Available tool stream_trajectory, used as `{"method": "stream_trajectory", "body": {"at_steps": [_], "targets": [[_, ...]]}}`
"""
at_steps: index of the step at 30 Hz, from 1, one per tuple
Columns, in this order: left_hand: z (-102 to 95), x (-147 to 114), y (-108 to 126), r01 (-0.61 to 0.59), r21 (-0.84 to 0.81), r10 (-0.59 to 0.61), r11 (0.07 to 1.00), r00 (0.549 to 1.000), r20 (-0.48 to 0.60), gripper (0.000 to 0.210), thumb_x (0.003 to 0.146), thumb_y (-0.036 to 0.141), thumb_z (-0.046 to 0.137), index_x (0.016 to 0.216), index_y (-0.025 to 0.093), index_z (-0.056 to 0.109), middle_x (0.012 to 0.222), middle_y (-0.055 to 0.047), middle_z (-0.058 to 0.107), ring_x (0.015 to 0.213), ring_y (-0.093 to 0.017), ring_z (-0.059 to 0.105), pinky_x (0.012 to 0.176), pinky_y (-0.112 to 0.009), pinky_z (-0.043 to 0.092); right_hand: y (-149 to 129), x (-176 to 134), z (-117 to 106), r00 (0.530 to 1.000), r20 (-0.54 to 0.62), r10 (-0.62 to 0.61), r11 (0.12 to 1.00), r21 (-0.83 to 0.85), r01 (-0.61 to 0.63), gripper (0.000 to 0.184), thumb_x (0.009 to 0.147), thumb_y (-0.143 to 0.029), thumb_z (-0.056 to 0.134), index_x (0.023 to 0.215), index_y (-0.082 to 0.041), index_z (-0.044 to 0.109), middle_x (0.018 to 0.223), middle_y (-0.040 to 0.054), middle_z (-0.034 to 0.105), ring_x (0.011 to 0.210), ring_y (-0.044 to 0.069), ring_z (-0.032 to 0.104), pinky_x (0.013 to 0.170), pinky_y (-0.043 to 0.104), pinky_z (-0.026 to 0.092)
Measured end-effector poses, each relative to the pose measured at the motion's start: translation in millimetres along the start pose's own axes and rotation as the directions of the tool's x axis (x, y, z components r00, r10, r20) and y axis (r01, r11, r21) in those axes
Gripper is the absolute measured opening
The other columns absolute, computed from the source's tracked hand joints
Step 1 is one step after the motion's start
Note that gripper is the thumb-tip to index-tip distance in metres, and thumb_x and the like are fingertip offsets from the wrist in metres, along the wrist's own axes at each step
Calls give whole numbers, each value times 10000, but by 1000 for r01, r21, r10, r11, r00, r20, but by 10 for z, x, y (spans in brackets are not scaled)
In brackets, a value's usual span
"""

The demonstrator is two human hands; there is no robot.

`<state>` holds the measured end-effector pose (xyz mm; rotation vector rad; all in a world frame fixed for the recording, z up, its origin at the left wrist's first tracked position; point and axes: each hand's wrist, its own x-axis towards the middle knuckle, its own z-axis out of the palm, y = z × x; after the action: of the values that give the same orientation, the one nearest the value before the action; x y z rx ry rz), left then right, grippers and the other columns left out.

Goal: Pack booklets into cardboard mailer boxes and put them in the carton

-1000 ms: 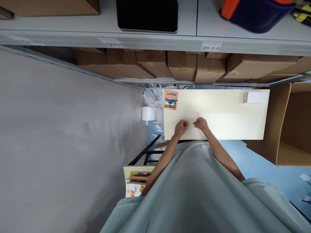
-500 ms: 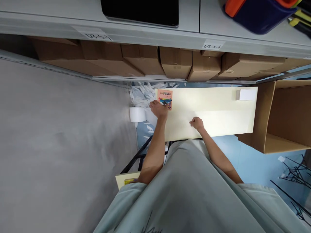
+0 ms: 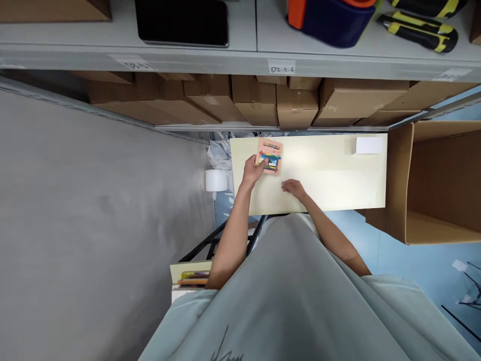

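Observation:
A small pink booklet with a colourful picture on its cover is gripped at its lower left by my left hand, the thumb lying across the front. It is over the left part of a cream tabletop and slightly tilted. My right hand is a little to the right and nearer my body, its fingers loosely bent and somewhat apart. Nothing shows in that hand.
A white box sits at the table's right end, beside a large open carton. A white roll and crumpled wrapping are at the left. Behind runs a shelf with brown boxes, a black tablet and yellow-black tools.
My left hand has taken hold of the booklet and shifted it to the right from the table's left corner. My right hand's fingers have loosened from a tighter curl. The head view has turned slightly.

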<state>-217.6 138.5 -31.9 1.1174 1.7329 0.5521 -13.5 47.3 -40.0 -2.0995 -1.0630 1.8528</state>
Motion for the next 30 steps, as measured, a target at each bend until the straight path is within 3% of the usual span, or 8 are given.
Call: {"method": "stream_trajectory", "body": {"at_steps": [3, 6, 10, 16, 18, 22, 26, 30], "targets": [[374, -558, 192, 28, -290, 33, 957, 979, 203, 467, 857, 563, 797, 1101, 174, 715, 1117, -124, 814, 1028, -285, 763, 921, -399, 620, 94, -259, -482, 994, 23, -110, 940, 328, 96, 512, 1153, -595, 416, 1333, -208, 699, 1316, 116, 828, 1114, 173, 813, 981, 287, 635], [817, -1136, 450, -51, -270, 108, 962, 973, 202, 590, 865, 505, 817, 1338, 184, 673, 1255, -147, 787, 1115, -291, 758, 967, -415, 623, 237, -579, -1073, 976, 61, -207, 786, 605, 129, 680, 1070, -793, 454, 1404, -239, 664, 1365, 123, 806, 1151, 236, 811, 978, 373, 668], [1413, -1738, 836, -256, -64, 260, 965, 963, 77, 698, 889, 418, 853, 1520, 256, 602, 1569, -172, 612, 1410, -332, 643, 1083, -431, 591, 498, -949, -1731, 951, 66, -302, 742, 643, 191, 674, 983, -812, 639, 1380, -272, 709, 1346, 89, 804, 1089, 253, 809, 904, 395, 686], [2085, -2089, 1158, -264, 32, 264, 964, 964, 13, 745, 723, 471, 1022, 1306, 252, 612, 1478, -151, 619, 1393, -328, 642, 1126, -472, 585, 823, -1285, -2219, 891, 47, -452, 723, 605, 335, 578, 985, -732, 716, 1327, -273, 796, 1153, 26, 821, 974, 229, 765, 809, 363, 698], [2200, -2121, 1195, -252, 19, 252, 967, 967, 32, 710, 738, 476, 1011, 1276, 251, 607, 1474, -151, 615, 1364, -312, 657, 1102, -456, 598, 891, -1352, -2309, 882, 32, -471, 723, 587, 365, 572, 992, -726, 711, 1326, -270, 803, 1084, 14, 815, 945, 220, 755, 823, 361, 699], [2248, -2155, 1257, -223, -134, 238, 965, 966, 101, 543, 829, 538, 912, 1198, 239, 649, 1475, -149, 640, 1324, -295, 688, 1076, -440, 613, 1024, -1434, -2481, 865, -15, -501, 711, 563, 421, 584, 975, -741, 728, 1333, -285, 802, 1230, 28, 815, 1097, 263, 756, 849, 362, 693], [2123, -2193, 1342, -16, -314, 87, 949, 973, 214, 376, 957, 580, 707, 1055, 217, 694, 1194, -106, 797, 1164, -294, 758, 978, -427, 643, 1159, -1537, -2663, 878, -74, -473, 686, 595, 420, 569, 998, -715, 715, 1366, -287, 784, 1305, 56, 812, 1245, 306, 731, 943, 413, 683], [2009, -2269, 1442, 130, -434, 3, 892, 956, 292, 357, 913, 522, 723, 1081, 207, 730, 1096, -102, 830, 1118, -326, 788, 884, -427, 665, 1243, -1668, -2796, 891, -70, -448, 681, 619, 391, 541, 1023, -685, 698, 1396, -298, 764, 1327, 58, 807, 1302, 304, 714, 991, 438, 673]]}}
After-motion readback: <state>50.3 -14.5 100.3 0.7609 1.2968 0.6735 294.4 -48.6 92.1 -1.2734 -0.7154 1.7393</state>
